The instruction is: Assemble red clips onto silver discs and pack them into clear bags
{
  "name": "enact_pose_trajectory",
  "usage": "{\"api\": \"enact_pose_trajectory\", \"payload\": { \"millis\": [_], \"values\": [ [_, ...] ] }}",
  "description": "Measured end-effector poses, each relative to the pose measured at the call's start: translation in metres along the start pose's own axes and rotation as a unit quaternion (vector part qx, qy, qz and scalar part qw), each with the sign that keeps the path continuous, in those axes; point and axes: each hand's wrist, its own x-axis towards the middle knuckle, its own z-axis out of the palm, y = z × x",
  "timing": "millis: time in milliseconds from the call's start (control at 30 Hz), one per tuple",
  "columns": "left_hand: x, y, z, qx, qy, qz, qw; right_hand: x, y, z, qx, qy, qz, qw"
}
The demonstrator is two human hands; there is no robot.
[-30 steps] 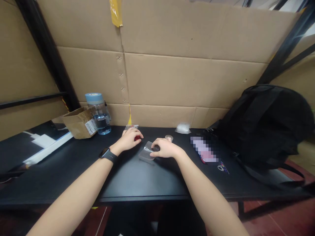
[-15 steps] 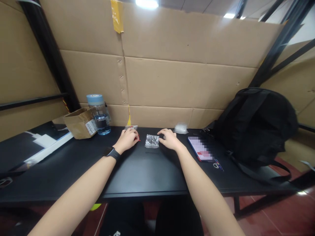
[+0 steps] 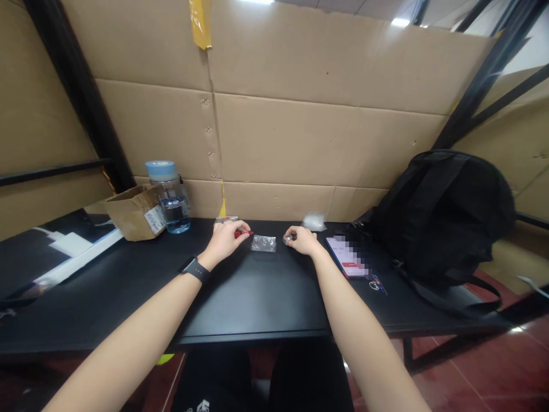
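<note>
A white plug sits on a long white strip at the far left of the frame, its cable running off toward the edge. Next to it, left of center, an open cardboard box with a white label stands just beside a clear bottle with a blue lid, upright and part filled with blue-tinted liquid. A dark watch circles the person's left wrist. Near the middle of the frame, the left hand pinches a small red item between thumb and fingers, with a small clear packet lying just behind it. At center, a clear plastic bag lies flat on the black surface, between the two hands and apart from the right one. Right of center, the right hand has thumb and fingertips closed around a small round container, which is partly hidden by the fingers. A whitish packet lies behind that hand, near a cardboard wall. Farther right rests a phone, its screen lit and partly pixelated, with a key ring near its lower end. A black backpack fills the right side.
</note>
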Motion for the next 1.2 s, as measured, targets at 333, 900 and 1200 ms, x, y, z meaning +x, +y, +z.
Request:
{"api": "enact_pose_trajectory", "payload": {
  "millis": [333,900,1200],
  "values": [
    [-0.001,0.02,0.002,-0.026,0.012,0.003,1.0,0.002,-0.007,0.003,0.093,0.084,0.031,0.992],
    [-0.007,0.032,0.009,-0.08,0.075,0.015,0.994,-0.034,-0.088,0.008,0.334,0.107,-0.201,0.915],
    [-0.011,0.044,0.002,-0.006,0.127,0.016,0.992,-0.031,-0.087,0.013,0.383,0.067,-0.17,0.905]
  ]
}}
